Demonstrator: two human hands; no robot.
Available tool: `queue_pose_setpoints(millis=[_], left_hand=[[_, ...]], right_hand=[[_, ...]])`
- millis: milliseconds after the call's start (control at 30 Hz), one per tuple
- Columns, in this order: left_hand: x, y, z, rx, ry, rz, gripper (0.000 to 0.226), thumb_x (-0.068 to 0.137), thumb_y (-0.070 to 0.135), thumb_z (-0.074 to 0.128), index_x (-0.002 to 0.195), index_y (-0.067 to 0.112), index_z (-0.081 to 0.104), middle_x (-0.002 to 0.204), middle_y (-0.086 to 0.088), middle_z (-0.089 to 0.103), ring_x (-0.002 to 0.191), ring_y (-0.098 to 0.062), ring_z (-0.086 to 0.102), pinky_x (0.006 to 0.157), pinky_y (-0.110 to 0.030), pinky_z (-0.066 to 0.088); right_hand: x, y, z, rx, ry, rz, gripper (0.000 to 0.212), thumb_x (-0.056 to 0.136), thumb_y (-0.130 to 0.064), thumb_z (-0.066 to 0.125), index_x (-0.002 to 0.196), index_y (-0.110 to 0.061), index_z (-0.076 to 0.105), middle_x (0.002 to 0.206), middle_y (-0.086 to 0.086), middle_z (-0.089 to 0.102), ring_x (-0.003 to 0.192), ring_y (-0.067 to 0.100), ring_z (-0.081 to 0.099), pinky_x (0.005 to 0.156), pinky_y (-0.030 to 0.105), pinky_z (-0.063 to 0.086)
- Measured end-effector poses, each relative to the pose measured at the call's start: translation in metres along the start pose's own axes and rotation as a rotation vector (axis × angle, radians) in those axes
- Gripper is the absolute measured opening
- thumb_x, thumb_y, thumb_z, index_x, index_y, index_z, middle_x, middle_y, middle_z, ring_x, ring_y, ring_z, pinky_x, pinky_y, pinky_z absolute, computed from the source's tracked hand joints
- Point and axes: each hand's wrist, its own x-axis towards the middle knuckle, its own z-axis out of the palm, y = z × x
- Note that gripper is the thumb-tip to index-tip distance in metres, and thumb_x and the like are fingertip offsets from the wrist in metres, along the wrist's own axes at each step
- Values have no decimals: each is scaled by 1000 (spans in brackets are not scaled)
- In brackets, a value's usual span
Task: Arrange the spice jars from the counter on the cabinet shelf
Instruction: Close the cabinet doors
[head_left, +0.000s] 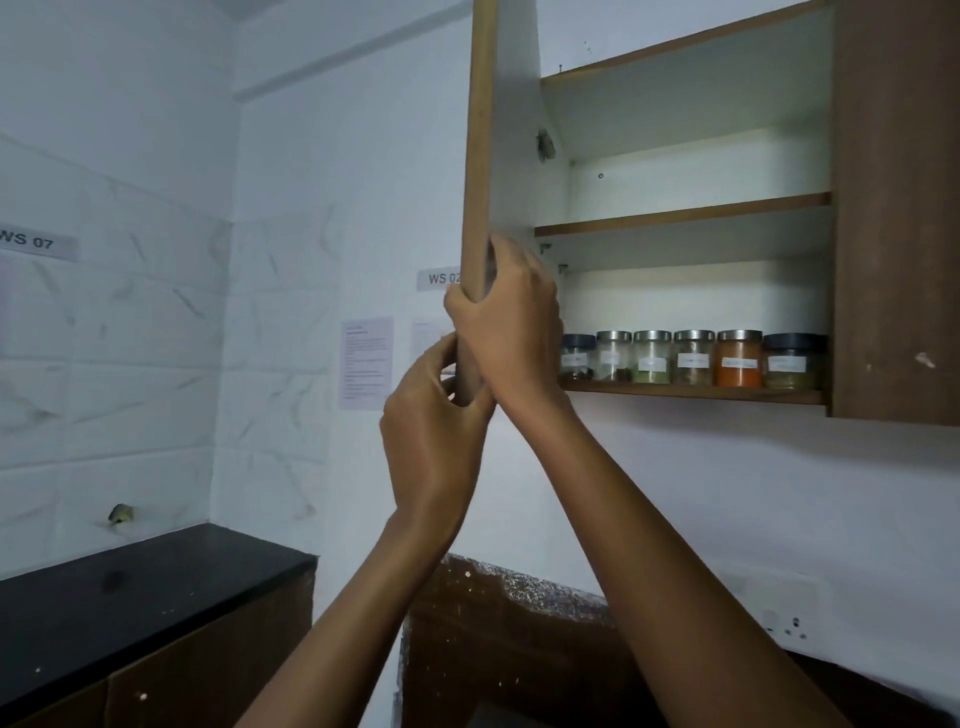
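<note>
- Both hands up at the free edge of the open cabinet door (479, 156), seen edge-on from below.
- Right hand (511, 332) wrapped around the door's edge, fingers closed over the inner white face, thumb side on the brown outer edge.
- Left hand (434, 436) just below the right, fingers curled around the door's lower corner, gripping it; nothing else held.
- Six spice jars (693, 357) lined up in a row on the bottom cabinet shelf (696, 392), side by side and upright, close to the front lip.
- Jars at both ends capped in dark lids, the four between them in metallic lids; one with bright orange powder (738, 358) second from the right; white labels on each, text too small to read.
- Middle shelf (680, 214) and the space above it bare.
- Black counter (130, 587) low at the left, well apart from the cabinet.
- Paper sheets (366, 364) and "WS" tags on the tiled wall behind the door.
</note>
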Motion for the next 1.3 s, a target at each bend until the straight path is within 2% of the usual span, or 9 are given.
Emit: queue_pose_setpoints(millis=[133,267,467,667,833,933,1033,1200,1300], left_hand=[[-16,17,25,-45,-48,44,44,80,24,74,122,18,62,107,8,69,83,3,61,73,-11,50],[-32,34,52,-78,-91,103,48,77,21,76,122,16,61,103,5,70,80,4,58,70,-16,54],[-56,56,101,-89,-216,167,55,77,25,77,127,10,59,115,-5,66,92,-14,66,80,-27,57],[-69,70,162,-101,-347,192,56,81,31,72,132,18,54,138,-2,51,118,-17,55,92,-28,50],[-81,78,221,-105,-368,184,55,80,30,73,130,16,55,141,-3,49,123,-21,52,97,-33,48],[-88,78,253,-88,-348,193,54,80,29,74,129,15,56,140,-6,50,122,-24,53,97,-36,49],[-95,77,282,-47,-353,208,55,82,32,71,132,16,54,143,-5,47,125,-25,51,97,-39,50],[-105,69,326,8,-360,238,54,84,32,69,134,17,52,145,-7,43,124,-30,53,90,-39,54],[-108,64,352,75,-373,258,56,85,35,67,135,17,50,146,-8,42,123,-31,53,85,-38,55]], right_hand=[[6,19,-33,28,-5,62,22,80,-15,59,101,-9,60,94,5,65,82,23,59,66,36,51],[11,43,-62,48,32,91,19,78,-8,61,97,-8,63,86,3,67,76,22,63,69,39,55],[23,90,-106,44,63,146,16,81,-8,63,96,-13,65,71,-16,55,63,1,55,55,5,42],[34,147,-145,7,98,224,24,85,-6,61,109,-9,64,89,-9,59,82,8,59,66,11,44],[48,199,-171,-86,83,242,27,87,-6,60,114,-7,63,101,0,65,91,11,60,65,9,42],[55,230,-178,-171,89,230,32,87,-10,62,118,-6,61,112,9,61,104,20,58,82,25,50],[58,260,-184,-273,125,231,37,87,-19,63,122,-9,59,120,8,53,114,23,48,98,41,44],[59,306,-189,-423,173,191,38,87,-31,63,122,-18,60,123,6,51,115,20,41,97,30,33],[62,333,-192,-479,215,215,50,84,-39,65,128,-19,53,133,7,46,122,22,40,100,33,32]])
